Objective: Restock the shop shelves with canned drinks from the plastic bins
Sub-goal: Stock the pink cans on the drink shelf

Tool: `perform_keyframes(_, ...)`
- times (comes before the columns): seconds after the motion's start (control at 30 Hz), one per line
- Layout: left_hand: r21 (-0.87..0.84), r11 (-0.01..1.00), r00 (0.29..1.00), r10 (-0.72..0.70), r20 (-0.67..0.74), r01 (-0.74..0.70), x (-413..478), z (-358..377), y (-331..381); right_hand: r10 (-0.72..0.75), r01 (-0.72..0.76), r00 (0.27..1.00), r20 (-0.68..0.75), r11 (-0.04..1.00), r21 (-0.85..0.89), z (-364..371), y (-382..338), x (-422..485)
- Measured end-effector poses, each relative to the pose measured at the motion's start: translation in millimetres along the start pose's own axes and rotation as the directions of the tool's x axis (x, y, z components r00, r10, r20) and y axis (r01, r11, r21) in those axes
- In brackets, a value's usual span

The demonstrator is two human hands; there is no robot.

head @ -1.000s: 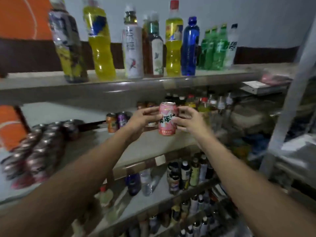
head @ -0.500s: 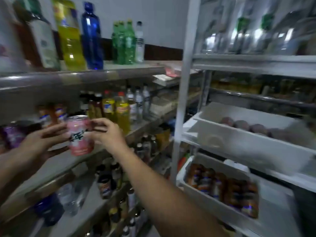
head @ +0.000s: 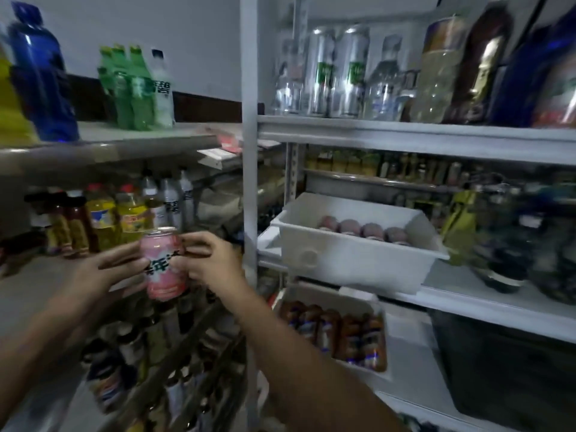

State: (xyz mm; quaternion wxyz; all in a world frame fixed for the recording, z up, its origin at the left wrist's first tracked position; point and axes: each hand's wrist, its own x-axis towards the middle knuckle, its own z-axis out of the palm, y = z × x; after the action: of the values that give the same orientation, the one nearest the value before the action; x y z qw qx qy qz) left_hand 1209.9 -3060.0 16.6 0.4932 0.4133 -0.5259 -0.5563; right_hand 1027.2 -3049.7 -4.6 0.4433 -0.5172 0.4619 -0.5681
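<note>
— What's in the grip?

— A pink can (head: 165, 265), upright, caught between both hands. The left hand (head: 104, 274) has its fingers curled round the can's left side, thumb across the front; the right hand (head: 212, 263) pinches the right side near the top with bent fingers. Both close on the can, neither spread.

— Where is the can?

— Just left of the white upright post (head: 249, 182), in the air over the front edge of the grey shelf (head: 28, 294) (not resting on it, as far as the blur lets me tell). Behind it on that shelf stand yellow bottles (head: 117, 213) and clear ones.

— And right of the post?

— A white plastic bin (head: 352, 260) sits on a white rack shelf (head: 486, 297), with a row of pinkish can tops (head: 363, 230) in it. Below that, a second bin (head: 330, 296) holds orange-brown cans (head: 336, 332) lying side by side. Higher on the rack, silver cans (head: 338, 73) with green labels.

— Left of the post, higher up?

— Green bottles (head: 131, 88) and a blue bottle (head: 42, 79) on the top shelf, against a pale wall.
</note>
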Motion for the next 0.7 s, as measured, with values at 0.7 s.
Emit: perform_keyframes(0.7, 0.058, 0.998, 0.993, 0.010, 0.118, -0.017, -2.9, -14.9, -2.8, -0.012, 0.010, 1.000, 0.027, 0.999, 0.048, -2.1, -13.9, -22.4)
